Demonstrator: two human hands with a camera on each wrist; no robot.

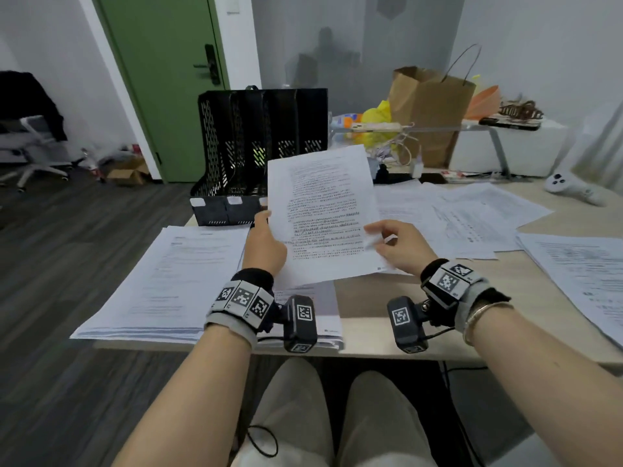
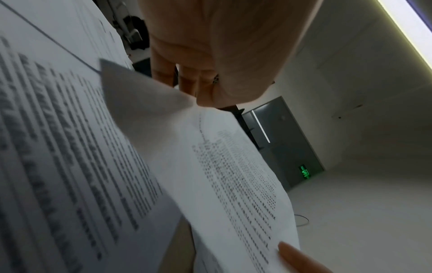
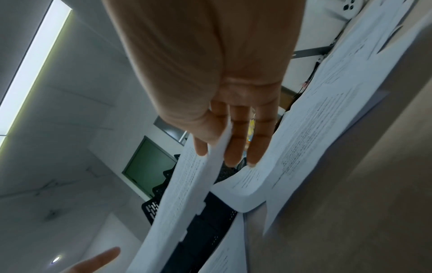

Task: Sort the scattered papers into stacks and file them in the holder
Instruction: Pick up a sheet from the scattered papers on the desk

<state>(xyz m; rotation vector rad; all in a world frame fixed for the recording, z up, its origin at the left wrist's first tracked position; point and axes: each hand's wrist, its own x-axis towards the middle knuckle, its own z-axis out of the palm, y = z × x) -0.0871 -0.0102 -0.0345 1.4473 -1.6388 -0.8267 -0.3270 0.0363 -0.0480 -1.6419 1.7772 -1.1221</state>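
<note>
Papers [image 1: 323, 214]: one sheaf pinched by both hands, left [image 1: 264, 246] and right [image 1: 396, 242], before one holder [image 1: 256, 143].

Beyond the fingers [image 1: 266, 217] the black file holder [image 1: 259, 153] blocks the way ahead on the tabletop [image 1: 371, 305]. Bare tabletop lies below and between both hands. Loose sheets [image 1: 472, 214] cover the surface right of the fingers, a thick stack [image 1: 161, 281] left.
</note>
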